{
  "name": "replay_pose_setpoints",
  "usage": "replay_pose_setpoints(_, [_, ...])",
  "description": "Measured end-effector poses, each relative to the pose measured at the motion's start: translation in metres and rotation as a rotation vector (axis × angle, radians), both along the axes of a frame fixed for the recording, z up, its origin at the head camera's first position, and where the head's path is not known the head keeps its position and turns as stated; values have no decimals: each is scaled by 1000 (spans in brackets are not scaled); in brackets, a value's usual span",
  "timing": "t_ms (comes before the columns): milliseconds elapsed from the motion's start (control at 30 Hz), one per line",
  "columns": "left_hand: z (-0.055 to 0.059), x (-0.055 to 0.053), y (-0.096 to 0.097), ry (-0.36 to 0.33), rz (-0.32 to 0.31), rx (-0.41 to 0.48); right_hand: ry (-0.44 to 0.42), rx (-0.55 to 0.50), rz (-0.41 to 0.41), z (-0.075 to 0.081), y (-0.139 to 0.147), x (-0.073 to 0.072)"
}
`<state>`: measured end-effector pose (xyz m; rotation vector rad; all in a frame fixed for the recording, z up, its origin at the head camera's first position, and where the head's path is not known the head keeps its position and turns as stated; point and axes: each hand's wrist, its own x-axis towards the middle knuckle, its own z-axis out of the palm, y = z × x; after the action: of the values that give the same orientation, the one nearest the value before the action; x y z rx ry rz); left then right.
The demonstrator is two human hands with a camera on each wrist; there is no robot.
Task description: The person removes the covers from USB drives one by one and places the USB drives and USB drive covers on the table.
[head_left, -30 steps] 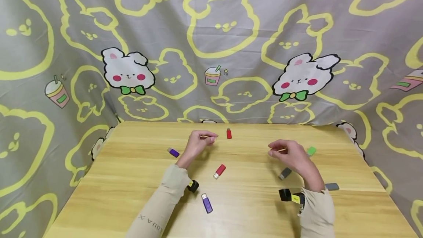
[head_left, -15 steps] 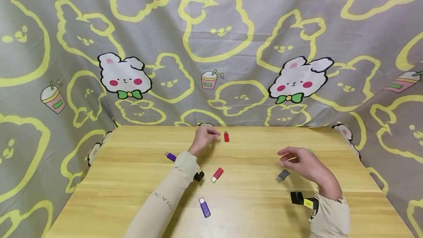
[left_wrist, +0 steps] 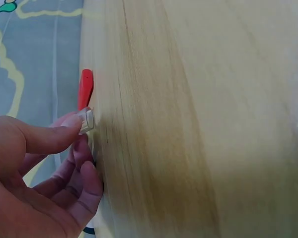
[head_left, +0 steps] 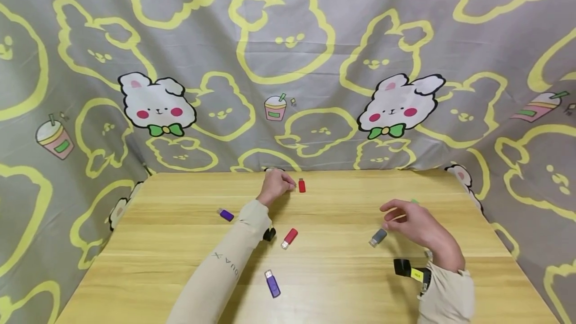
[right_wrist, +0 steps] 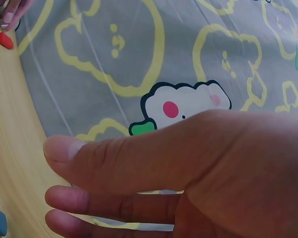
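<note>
My left hand (head_left: 275, 186) is at the far side of the table, pinching a small clear plastic piece (left_wrist: 87, 120) between thumb and fingers. Just to the right of its fingertips lies a red USB stick (head_left: 302, 186), also seen beyond the hand in the left wrist view. Over the right half of the table hovers my right hand (head_left: 420, 226), fingers loosely bent around nothing. A grey USB stick (head_left: 379, 237) lies close below its fingertips. Behind that hand a green USB stick (head_left: 414, 201) is mostly hidden. Under the right wrist a metal plug end (head_left: 428, 254) peeks out.
Nearer on the wooden table (head_left: 333, 284) lies another red USB stick (head_left: 290, 238), with a purple one (head_left: 272, 284) in front of it. A second purple stick (head_left: 226, 215) is left of the left forearm. A patterned curtain (head_left: 315, 84) hangs along the table's back edge.
My left hand has moved toward the far red USB stick, still pinching the clear piece. The right hand has drawn back to the right, uncovering the grey stick and covering most of the green one.
</note>
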<state>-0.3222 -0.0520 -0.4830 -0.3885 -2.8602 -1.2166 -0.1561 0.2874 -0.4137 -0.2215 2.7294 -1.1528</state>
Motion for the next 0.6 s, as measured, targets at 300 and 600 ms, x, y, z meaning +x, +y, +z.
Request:
replay_pose_setpoints(300, [1, -1, 2, -60, 31, -35, -20, 24, -21, -3, 2, 1])
replay_pose_setpoints(600, [1, 2, -6, -8, -8, 69, -7, 31, -29, -3, 2, 1])
